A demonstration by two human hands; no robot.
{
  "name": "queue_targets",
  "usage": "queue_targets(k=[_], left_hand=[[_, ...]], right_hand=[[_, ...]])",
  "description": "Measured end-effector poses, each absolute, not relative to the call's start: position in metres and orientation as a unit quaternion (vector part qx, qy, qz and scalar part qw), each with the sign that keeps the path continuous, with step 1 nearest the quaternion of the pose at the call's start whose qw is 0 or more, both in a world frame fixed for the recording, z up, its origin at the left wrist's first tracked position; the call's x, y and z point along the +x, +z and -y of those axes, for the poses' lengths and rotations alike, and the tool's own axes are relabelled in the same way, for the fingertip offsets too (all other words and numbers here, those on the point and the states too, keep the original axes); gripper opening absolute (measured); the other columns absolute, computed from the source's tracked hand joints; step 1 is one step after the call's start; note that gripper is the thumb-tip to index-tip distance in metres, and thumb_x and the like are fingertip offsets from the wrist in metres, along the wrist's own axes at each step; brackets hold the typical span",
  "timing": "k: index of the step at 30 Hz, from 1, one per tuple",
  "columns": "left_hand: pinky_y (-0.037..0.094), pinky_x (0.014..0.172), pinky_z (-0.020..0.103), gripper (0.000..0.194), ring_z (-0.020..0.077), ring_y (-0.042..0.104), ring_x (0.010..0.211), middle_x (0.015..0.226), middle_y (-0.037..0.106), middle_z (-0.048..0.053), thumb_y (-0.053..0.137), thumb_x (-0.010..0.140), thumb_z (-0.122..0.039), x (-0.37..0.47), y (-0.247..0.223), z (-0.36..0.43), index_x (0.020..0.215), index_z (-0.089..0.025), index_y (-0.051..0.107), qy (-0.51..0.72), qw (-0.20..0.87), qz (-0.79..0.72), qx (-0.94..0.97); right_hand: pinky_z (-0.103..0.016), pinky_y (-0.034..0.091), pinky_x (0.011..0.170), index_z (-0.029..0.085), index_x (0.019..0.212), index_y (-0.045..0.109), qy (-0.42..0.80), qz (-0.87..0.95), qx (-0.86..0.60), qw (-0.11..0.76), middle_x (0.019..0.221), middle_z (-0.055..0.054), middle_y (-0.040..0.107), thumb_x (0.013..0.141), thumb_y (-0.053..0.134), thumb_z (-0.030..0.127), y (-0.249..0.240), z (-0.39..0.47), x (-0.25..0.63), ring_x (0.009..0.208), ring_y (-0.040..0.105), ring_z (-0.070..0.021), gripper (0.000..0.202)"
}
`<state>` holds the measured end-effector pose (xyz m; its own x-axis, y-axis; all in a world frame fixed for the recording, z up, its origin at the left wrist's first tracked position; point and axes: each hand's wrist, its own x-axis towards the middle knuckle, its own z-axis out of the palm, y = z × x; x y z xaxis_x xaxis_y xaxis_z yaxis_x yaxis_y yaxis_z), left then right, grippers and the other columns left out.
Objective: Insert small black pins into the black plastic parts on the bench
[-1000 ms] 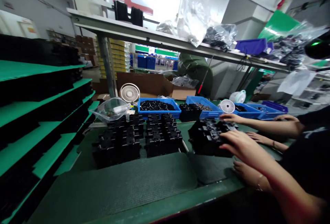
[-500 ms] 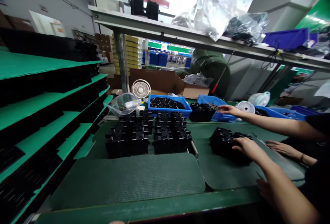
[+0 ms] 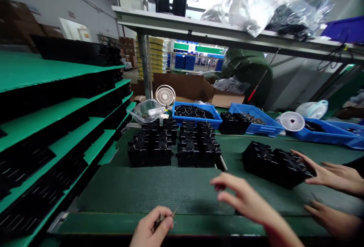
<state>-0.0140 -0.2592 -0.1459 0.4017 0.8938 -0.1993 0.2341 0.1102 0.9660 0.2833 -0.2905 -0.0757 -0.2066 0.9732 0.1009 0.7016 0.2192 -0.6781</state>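
Observation:
My left hand (image 3: 153,227), low at the bench's front edge, is closed around several small metal pins (image 3: 159,221); one thin tip sticks out past the thumb. My right hand (image 3: 234,192) hovers over the front of the green mat (image 3: 127,190), thumb and fingers apart, and I see nothing held in it. Behind my hands stand two groups of black plastic housings (image 3: 150,150), with short metal pins upright in their tops. Further right, another row of black housings (image 3: 274,163) has a co-worker's hand (image 3: 321,173) at its right end.
Blue bins of black parts (image 3: 196,112) and metal pieces (image 3: 263,121) line the back. A clear bag (image 3: 148,110) and a white fan (image 3: 165,94) sit beside them. Green-shelved racks (image 3: 65,106) are at left; a shelf (image 3: 193,27) crosses overhead. Other people's hands (image 3: 327,213) are at right.
My left hand has come up from the bottom edge into view with the pins. My right hand is now over the front mat. The arm reaching to the blue bin has withdrawn. The view has swung left.

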Motion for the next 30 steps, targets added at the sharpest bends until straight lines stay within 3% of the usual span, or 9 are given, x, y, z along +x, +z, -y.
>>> queue_targets(k=[3, 7, 10, 14, 19, 22, 25, 30], left_hand=[[0.041, 0.065, 0.022, 0.028, 0.0156, 0.053, 0.069, 0.071, 0.061, 0.001, 0.058, 0.077, -0.046, 0.001, -0.141, 0.258, 0.078, -0.019, 0.064, 0.296, 0.571, -0.444, 0.624], [0.041, 0.067, 0.023, 0.027, 0.0157, 0.053, 0.071, 0.072, 0.061, 0.001, 0.056, 0.079, -0.044, 0.001, -0.143, 0.258, 0.077, -0.018, 0.063, 0.306, 0.574, -0.429, 0.627], [0.042, 0.065, 0.024, 0.031, 0.0151, 0.053, 0.07, 0.073, 0.061, 0.002, 0.055, 0.08, -0.047, -0.007, -0.151, 0.257, 0.083, -0.018, 0.063, 0.324, 0.582, -0.448, 0.597], [0.038, 0.05, 0.023, 0.043, 0.0097, 0.044, 0.053, 0.081, 0.061, 0.004, 0.048, 0.081, -0.056, -0.014, -0.165, 0.253, 0.097, -0.017, 0.058, 0.361, 0.628, -0.468, 0.506], [0.041, 0.052, 0.023, 0.048, 0.0102, 0.048, 0.057, 0.078, 0.057, 0.004, 0.056, 0.074, -0.059, -0.024, -0.17, 0.249, 0.093, -0.015, 0.061, 0.375, 0.663, -0.458, 0.459], [0.036, 0.046, 0.022, 0.054, 0.0072, 0.044, 0.049, 0.078, 0.059, 0.004, 0.053, 0.076, -0.061, -0.033, -0.168, 0.247, 0.106, -0.017, 0.061, 0.367, 0.665, -0.444, 0.475], [0.027, 0.043, 0.022, 0.056, 0.0033, 0.034, 0.041, 0.075, 0.06, 0.002, 0.05, 0.079, -0.059, -0.046, -0.166, 0.245, 0.117, -0.019, 0.057, 0.367, 0.665, -0.445, 0.473], [0.035, 0.044, 0.022, 0.055, 0.0071, 0.043, 0.048, 0.081, 0.063, 0.004, 0.053, 0.077, -0.059, -0.065, -0.171, 0.237, 0.114, -0.018, 0.053, 0.404, 0.655, -0.476, 0.426]], right_hand=[[-0.026, 0.047, 0.077, 0.025, 0.103, 0.063, 0.348, 0.735, -0.487, 0.319, 0.089, -0.001, 0.064, 0.081, 0.065, 0.034, -0.092, 0.284, 0.214, 0.083, 0.059, -0.0145, 0.024], [-0.024, 0.045, 0.071, 0.02, 0.083, 0.065, 0.36, 0.714, -0.467, 0.377, 0.081, 0.0, 0.062, 0.084, 0.061, 0.026, -0.111, 0.274, 0.18, 0.077, 0.058, -0.013, 0.007], [-0.025, 0.045, 0.071, 0.02, 0.085, 0.065, 0.367, 0.726, -0.44, 0.38, 0.081, -0.001, 0.061, 0.084, 0.06, 0.026, -0.112, 0.262, 0.178, 0.077, 0.057, -0.0133, 0.008], [-0.027, 0.046, 0.073, 0.02, 0.085, 0.066, 0.339, 0.741, -0.414, 0.406, 0.088, -0.004, 0.059, 0.085, 0.059, 0.028, -0.096, 0.226, 0.185, 0.083, 0.056, -0.0152, 0.01], [-0.028, 0.045, 0.068, 0.021, 0.086, 0.066, 0.261, 0.749, -0.412, 0.448, 0.097, -0.006, 0.059, 0.084, 0.06, 0.031, -0.072, 0.141, 0.175, 0.085, 0.056, -0.0166, 0.012], [-0.026, 0.045, 0.065, 0.02, 0.088, 0.067, 0.221, 0.768, -0.411, 0.44, 0.1, -0.006, 0.059, 0.083, 0.06, 0.031, -0.065, 0.081, 0.153, 0.085, 0.056, -0.0162, 0.013], [-0.029, 0.045, 0.076, 0.019, 0.087, 0.068, 0.188, 0.79, -0.407, 0.419, 0.097, -0.005, 0.059, 0.082, 0.061, 0.029, -0.069, 0.029, 0.127, 0.091, 0.055, -0.0166, 0.013], [-0.03, 0.042, 0.087, 0.017, 0.086, 0.069, 0.165, 0.807, -0.433, 0.366, 0.097, -0.005, 0.057, 0.08, 0.063, 0.027, -0.085, -0.022, 0.1, 0.093, 0.054, -0.0157, 0.013]])
